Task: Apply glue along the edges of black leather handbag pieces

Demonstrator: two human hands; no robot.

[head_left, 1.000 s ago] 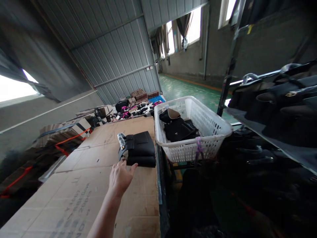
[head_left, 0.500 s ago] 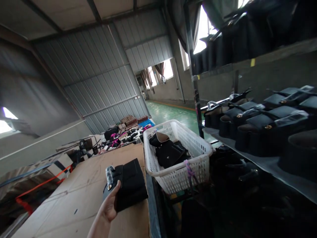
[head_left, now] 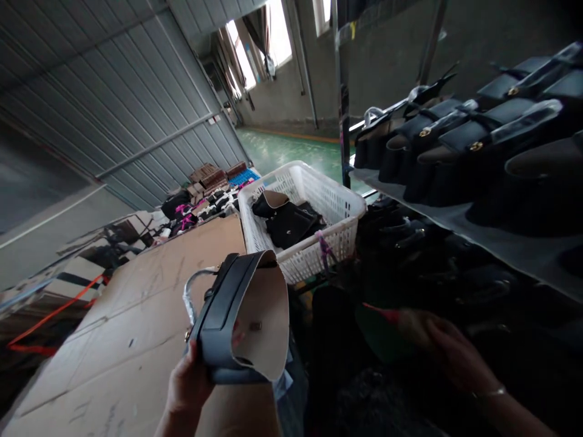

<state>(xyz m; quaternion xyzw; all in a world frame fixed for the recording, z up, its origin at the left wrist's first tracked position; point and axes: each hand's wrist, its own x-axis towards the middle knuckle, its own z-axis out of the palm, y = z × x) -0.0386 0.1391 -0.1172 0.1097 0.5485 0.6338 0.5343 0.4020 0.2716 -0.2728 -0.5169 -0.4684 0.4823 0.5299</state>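
Note:
My left hand (head_left: 187,382) grips a black handbag (head_left: 218,328) by its lower left side, above the cardboard-covered table. Its opening faces right and shows the beige lining, with a small dark patch inside. A carry handle (head_left: 194,291) in clear wrap sticks out to the left. Low on the right is my right hand (head_left: 449,349), blurred and in shadow, with a band at the wrist. Its fingers look closed round a thin object with a red part near its tip; what it is I cannot make out.
A white plastic basket (head_left: 346,209) with black bag pieces stands beyond the cardboard (head_left: 91,370). On the right, a rack shelf (head_left: 437,212) carries several black handbags (head_left: 483,130). Bundled dark pieces (head_left: 182,209) lie at the table's far end.
The handbag has been turned and lifted, so its opening now faces right. My right hand has come into view at lower right. The camera view has tilted downward.

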